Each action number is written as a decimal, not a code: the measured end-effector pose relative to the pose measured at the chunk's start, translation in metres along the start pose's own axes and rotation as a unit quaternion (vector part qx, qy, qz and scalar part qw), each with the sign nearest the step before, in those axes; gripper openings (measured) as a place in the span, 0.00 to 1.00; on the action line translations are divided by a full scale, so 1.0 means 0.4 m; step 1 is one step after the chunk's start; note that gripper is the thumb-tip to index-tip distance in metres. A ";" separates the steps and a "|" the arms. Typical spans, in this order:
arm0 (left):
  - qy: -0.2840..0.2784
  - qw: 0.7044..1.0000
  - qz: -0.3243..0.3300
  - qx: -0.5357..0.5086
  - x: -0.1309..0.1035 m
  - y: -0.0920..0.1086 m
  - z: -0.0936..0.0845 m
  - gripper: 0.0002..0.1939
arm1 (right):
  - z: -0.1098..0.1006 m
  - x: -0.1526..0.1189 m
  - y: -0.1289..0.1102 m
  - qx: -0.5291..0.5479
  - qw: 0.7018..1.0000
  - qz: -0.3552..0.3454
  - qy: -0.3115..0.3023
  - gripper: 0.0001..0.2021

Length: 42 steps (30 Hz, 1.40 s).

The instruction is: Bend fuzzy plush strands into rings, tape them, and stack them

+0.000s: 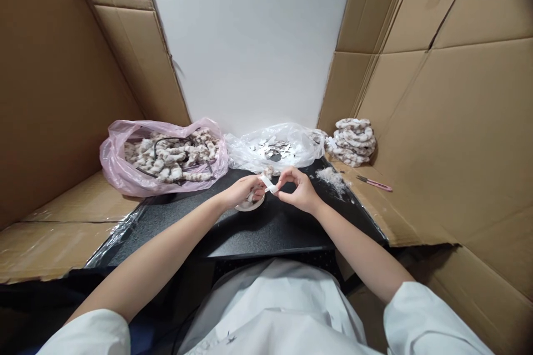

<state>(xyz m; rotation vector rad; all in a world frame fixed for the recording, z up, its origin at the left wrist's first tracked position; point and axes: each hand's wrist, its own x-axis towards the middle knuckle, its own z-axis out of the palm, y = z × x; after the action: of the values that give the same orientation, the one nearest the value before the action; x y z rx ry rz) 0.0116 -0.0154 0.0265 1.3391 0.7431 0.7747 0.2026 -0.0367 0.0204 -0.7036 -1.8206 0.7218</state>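
Note:
Above the dark table, my left hand [244,191] is closed around a fluffy brown-and-white piece [269,171], most of it hidden by the fingers. A short white strip [268,183] runs between my two hands. Its right end is pinched between the thumb and forefinger of my right hand [297,191]. Under my left hand shows a pale curved rim [250,206]; whether it touches the hand I cannot tell.
A pink plastic bag [112,169] holds fluffy pieces and dark hoops. Beside it, a clear bag [239,150] contains small white-and-silver pieces. Fluffy coils [353,141] are stacked at right, near loose fluff [333,178] and pink-handled snips [377,183]. Cardboard walls [453,122] flank the black table [166,233].

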 end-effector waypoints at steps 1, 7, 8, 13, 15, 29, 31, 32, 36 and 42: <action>0.002 1.000 -0.005 -0.023 0.000 0.003 -0.001 0.10 | 0.000 0.000 -0.001 -0.005 1.000 -0.002 -0.006 0.12; -0.015 0.998 0.037 0.053 0.005 -0.001 -0.012 0.17 | -0.002 0.006 0.012 -0.041 0.998 0.008 -0.041 0.12; -0.018 0.993 0.056 0.103 0.004 -0.001 -0.016 0.18 | -0.006 0.007 0.015 -0.051 0.997 0.006 -0.058 0.13; 0.013 0.869 0.161 0.469 -0.014 0.011 -0.030 0.16 | -0.028 0.016 0.018 -0.047 0.996 -0.077 -0.029 0.17; 0.024 0.776 0.183 0.603 -0.018 0.014 -0.024 0.12 | -0.029 0.021 0.013 -0.058 0.992 -0.106 0.035 0.12; 0.088 0.515 0.340 0.782 -0.016 -0.005 0.004 0.11 | -0.007 0.044 0.052 0.003 0.966 0.243 -0.088 0.22; 0.091 0.521 0.359 0.769 -0.016 -0.007 0.003 0.12 | -0.002 0.048 0.046 0.080 0.948 0.294 -0.095 0.22; 0.089 0.527 0.367 0.761 -0.016 -0.007 0.002 0.12 | 0.000 0.050 0.042 0.112 0.938 0.316 -0.090 0.21; 0.087 0.564 0.389 0.723 -0.021 -0.010 0.002 0.14 | -0.003 0.053 0.038 0.206 0.902 0.380 0.003 0.08; 0.083 0.581 0.421 0.691 -0.022 -0.024 0.005 0.16 | -0.005 0.054 0.048 0.287 0.874 0.390 0.022 0.05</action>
<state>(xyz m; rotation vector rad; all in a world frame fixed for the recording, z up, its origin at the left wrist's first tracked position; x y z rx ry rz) 0.0091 -0.0244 0.0173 3.2705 0.8392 1.0701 0.2002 -0.0078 0.0195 -1.0282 -1.1219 1.6726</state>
